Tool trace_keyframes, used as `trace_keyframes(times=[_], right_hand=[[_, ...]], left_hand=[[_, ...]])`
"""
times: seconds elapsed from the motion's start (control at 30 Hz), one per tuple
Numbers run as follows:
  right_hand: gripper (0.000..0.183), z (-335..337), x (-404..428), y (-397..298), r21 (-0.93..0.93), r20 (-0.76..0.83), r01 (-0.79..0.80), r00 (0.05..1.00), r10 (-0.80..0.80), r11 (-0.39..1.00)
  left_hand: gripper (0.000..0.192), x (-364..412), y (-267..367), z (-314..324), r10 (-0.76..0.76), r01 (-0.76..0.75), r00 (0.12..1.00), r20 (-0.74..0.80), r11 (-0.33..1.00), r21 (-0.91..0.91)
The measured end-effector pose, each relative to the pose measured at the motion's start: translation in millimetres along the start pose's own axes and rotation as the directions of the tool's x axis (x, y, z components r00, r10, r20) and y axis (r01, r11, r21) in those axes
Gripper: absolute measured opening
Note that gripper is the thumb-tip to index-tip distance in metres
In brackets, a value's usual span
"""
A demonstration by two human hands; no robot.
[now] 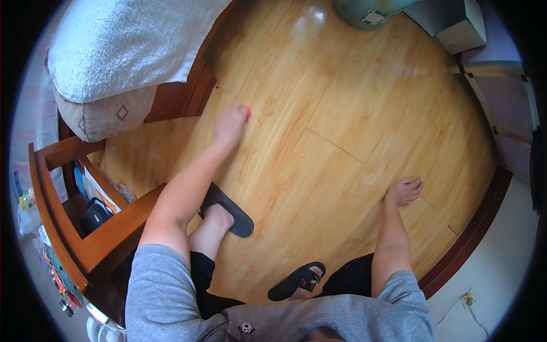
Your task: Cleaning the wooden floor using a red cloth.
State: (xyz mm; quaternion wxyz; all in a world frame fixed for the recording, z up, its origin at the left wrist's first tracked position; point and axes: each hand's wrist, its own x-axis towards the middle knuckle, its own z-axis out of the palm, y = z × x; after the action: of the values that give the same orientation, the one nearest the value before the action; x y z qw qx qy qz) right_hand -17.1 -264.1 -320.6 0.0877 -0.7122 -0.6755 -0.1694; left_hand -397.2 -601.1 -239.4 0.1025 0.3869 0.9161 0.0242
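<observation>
My left hand (230, 124) reaches forward over the wood-plank floor (329, 179), near the foot of the towel-covered seat. It is blurred and closed around a small red thing (248, 113), of which only one end shows; I cannot tell what that is. Off to the right, my right hand (404, 192) hangs above the floor with its fingers loosely bent and a little apart, holding nothing. Below my arms are my feet in black slippers (242, 222).
A white towel (132, 47) drapes the patterned seat at upper left. Beside it stands a wooden side table (115, 243) with things on its shelf. A greenish bin (363, 15) and a box (463, 34) stand ahead. A dark baseboard (466, 239) edges the right wall, near a rack (491, 68).
</observation>
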Motion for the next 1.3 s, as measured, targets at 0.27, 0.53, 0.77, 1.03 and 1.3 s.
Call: trace_keyframes(times=[0.27,0.53,0.77,1.03,1.3], right_hand=[[0.04,-7.5,-0.9,-8.4,-0.026,0.077,-0.021,0.997,0.023,0.999],[0.04,-3.8,-0.5,-3.6,-0.035,0.034,0.01,0.999,-0.009,0.999],[0.041,-6.8,-2.3,-8.7,-0.028,0.046,-0.004,0.999,0.005,1.0],[0.04,-4.3,-0.5,-6.2,0.004,0.024,0.004,1.0,-0.004,1.0],[0.04,-18.2,1.0,-11.5,0.076,0.036,0.009,0.999,-0.012,0.997]], left_hand=[[0.007,36.8,-16.6,5.5,-0.081,0.104,0.976,-0.201,0.989,0.109],[0.005,14.9,8.2,-7.3,-0.043,0.043,0.997,-0.066,0.999,-0.01],[0.015,48.0,-7.3,5.4,-0.135,0.166,0.971,-0.197,0.975,0.148],[0.059,-54.8,2.6,11.3,0.181,-0.188,0.978,0.108,0.98,0.065],[0.058,28.9,4.0,29.5,-0.086,0.085,0.982,-0.165,0.996,-0.018]])
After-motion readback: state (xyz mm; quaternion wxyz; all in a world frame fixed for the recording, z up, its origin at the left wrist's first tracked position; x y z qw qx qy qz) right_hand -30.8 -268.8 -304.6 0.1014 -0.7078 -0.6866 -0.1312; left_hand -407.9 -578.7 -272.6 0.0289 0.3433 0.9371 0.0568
